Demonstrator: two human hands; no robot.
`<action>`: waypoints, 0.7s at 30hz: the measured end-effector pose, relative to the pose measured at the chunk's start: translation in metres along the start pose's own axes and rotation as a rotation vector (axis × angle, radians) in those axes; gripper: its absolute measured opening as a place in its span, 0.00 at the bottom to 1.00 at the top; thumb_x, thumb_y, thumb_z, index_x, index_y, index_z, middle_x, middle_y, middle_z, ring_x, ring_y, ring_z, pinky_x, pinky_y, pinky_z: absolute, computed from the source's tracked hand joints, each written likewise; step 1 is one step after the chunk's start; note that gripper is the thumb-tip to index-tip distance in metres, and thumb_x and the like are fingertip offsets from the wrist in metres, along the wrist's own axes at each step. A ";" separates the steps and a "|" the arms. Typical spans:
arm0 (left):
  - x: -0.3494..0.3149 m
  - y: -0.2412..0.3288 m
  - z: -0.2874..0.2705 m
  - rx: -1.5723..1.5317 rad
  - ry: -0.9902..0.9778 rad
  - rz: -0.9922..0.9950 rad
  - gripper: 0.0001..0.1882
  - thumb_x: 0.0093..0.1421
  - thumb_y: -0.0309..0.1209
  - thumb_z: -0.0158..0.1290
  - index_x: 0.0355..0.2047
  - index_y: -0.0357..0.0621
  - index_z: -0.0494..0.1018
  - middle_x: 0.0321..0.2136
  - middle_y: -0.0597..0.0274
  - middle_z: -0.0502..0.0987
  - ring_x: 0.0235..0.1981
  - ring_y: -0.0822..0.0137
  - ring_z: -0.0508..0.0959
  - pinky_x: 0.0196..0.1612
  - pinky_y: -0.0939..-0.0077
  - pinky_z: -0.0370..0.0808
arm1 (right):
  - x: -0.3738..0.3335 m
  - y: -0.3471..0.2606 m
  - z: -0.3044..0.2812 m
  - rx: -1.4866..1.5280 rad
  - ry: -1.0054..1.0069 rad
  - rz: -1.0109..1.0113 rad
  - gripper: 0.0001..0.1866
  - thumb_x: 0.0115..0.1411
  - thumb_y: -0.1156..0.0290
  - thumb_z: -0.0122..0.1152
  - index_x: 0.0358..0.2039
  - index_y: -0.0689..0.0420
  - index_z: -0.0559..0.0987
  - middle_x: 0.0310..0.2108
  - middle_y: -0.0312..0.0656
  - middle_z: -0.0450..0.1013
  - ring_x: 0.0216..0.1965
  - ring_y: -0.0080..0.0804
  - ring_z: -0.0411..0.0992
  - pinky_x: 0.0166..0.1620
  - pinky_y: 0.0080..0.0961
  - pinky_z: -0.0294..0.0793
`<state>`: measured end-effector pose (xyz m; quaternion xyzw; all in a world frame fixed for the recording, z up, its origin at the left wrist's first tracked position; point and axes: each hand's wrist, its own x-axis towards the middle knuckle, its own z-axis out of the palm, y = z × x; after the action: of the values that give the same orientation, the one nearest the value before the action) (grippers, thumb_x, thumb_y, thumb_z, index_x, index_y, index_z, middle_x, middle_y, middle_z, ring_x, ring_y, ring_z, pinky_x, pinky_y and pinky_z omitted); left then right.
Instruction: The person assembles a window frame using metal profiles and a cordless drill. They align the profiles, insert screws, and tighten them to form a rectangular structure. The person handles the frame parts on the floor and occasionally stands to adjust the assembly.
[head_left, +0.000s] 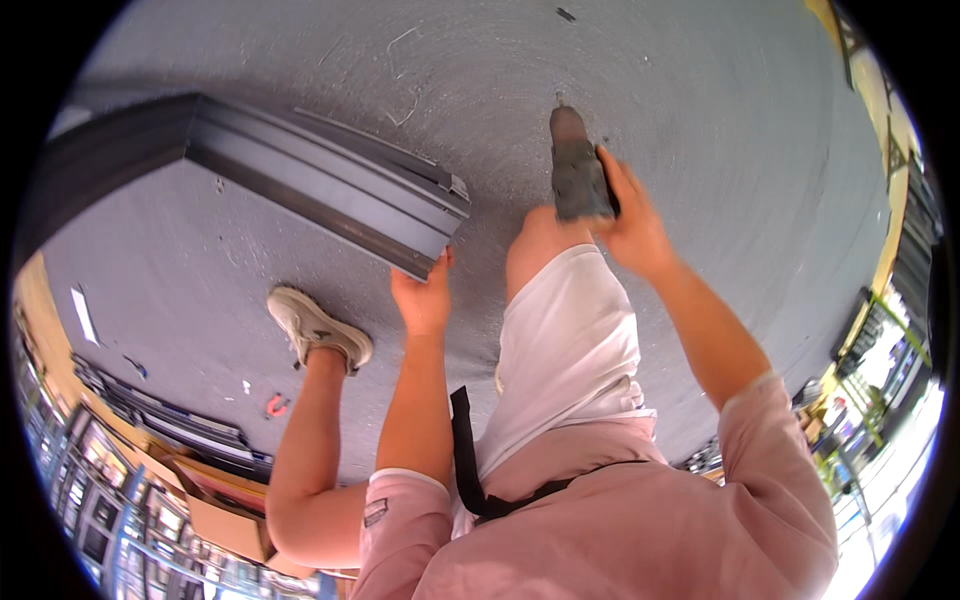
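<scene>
My left hand [422, 296] grips the near end corner of a dark grey metal frame [310, 180], fingers closed round its lower edge. The frame has long grooves and bends at a corner toward the left, where it runs out of the picture. In my right hand [636, 228] is a dark cordless drill [578, 172], its bit pointing away from me over the floor. The drill is apart from the frame, off to its right and just beyond my raised knee. Its handle is mostly hidden beneath the body and my fingers.
Grey floor [760, 190] spreads all round. A small red item [276, 405] lies by my shoe, with a white strip [84, 315] farther left. Behind on the left are a cardboard box [225, 520] and stacked dark profiles [165, 415]. Yellow edging [888, 200] runs along the right.
</scene>
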<state>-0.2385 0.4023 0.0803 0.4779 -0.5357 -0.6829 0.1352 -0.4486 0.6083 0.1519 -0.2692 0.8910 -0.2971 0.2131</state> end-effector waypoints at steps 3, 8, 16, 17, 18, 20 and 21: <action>-0.001 -0.004 -0.001 0.085 0.013 -0.023 0.10 0.64 0.25 0.55 0.43 0.29 0.73 0.36 0.50 0.81 0.34 0.63 0.82 0.43 0.70 0.79 | 0.028 0.062 0.022 -0.215 -0.047 0.115 0.44 0.51 0.79 0.66 0.68 0.49 0.60 0.60 0.46 0.66 0.58 0.53 0.66 0.58 0.40 0.68; -0.003 0.006 0.007 0.125 -0.024 -0.055 0.14 0.67 0.25 0.51 0.48 0.27 0.69 0.40 0.48 0.79 0.40 0.61 0.82 0.46 0.68 0.80 | 0.028 0.133 0.056 -0.324 -0.014 0.159 0.45 0.50 0.82 0.63 0.68 0.47 0.60 0.61 0.42 0.66 0.59 0.46 0.66 0.62 0.41 0.60; -0.004 0.010 0.012 0.100 -0.004 -0.093 0.17 0.67 0.25 0.49 0.53 0.28 0.68 0.47 0.49 0.75 0.46 0.61 0.80 0.48 0.68 0.80 | 0.053 0.039 0.078 0.028 -0.111 -0.237 0.40 0.51 0.71 0.68 0.65 0.49 0.65 0.66 0.42 0.61 0.61 0.44 0.65 0.62 0.42 0.64; -0.004 0.013 0.013 0.114 -0.016 -0.106 0.17 0.67 0.25 0.49 0.54 0.28 0.68 0.48 0.49 0.75 0.47 0.61 0.80 0.48 0.68 0.80 | 0.059 0.019 0.087 0.153 -0.236 -0.310 0.40 0.51 0.68 0.69 0.65 0.49 0.65 0.68 0.41 0.59 0.61 0.44 0.65 0.62 0.41 0.66; -0.004 0.016 0.013 0.130 -0.026 -0.119 0.17 0.67 0.25 0.49 0.54 0.28 0.67 0.48 0.49 0.75 0.47 0.61 0.79 0.48 0.69 0.80 | 0.064 0.003 0.094 0.158 -0.280 -0.356 0.39 0.52 0.69 0.68 0.65 0.49 0.65 0.67 0.40 0.60 0.60 0.43 0.66 0.61 0.40 0.68; -0.005 0.015 0.003 0.223 -0.113 -0.178 0.21 0.67 0.25 0.49 0.59 0.32 0.63 0.53 0.50 0.71 0.53 0.58 0.75 0.50 0.61 0.80 | 0.076 -0.021 0.099 0.166 -0.369 -0.384 0.38 0.53 0.69 0.67 0.65 0.48 0.65 0.66 0.38 0.62 0.57 0.41 0.69 0.57 0.39 0.71; -0.004 0.019 0.000 0.272 -0.155 -0.208 0.23 0.68 0.26 0.49 0.62 0.34 0.61 0.55 0.50 0.70 0.56 0.56 0.73 0.52 0.57 0.79 | 0.082 -0.029 0.097 0.169 -0.410 -0.362 0.38 0.53 0.69 0.67 0.65 0.48 0.66 0.65 0.37 0.63 0.55 0.40 0.70 0.56 0.39 0.72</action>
<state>-0.2420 0.3979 0.0986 0.4905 -0.5796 -0.6493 -0.0436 -0.4486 0.4982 0.0812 -0.4599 0.7388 -0.3427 0.3539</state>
